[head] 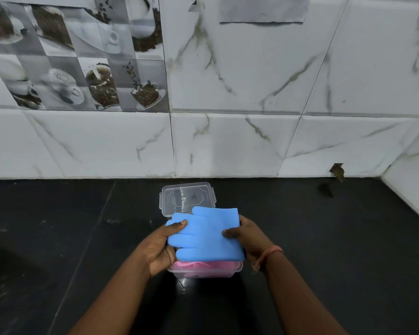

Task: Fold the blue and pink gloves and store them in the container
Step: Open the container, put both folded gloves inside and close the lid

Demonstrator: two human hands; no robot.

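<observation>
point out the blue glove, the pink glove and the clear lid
folded blue rubber glove (206,234), head view, middle of its palm
pink glove (203,265), head view, strip showing inside the container
clear plastic lid (186,195), head view, its flat centre

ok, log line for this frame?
stage: storing | left hand + right hand: grip blue glove over container | pink glove: inside | lid: off, behind

Blue glove (205,234): soft, matt, rubbery-looking, smooth w/ no sheen. Pink glove (203,265): similar matt look, seen thru container wall. Container (205,272): clear plastic, slightly glossy. Lid (187,198): same clear plastic, moulded ridges. Countertop (58,238): black polished stone, glossy, some dusty smears. Wall tiles (252,141): white marble-look, glazed, smooth. Wristband (271,252): thread/cord, matt.
</observation>
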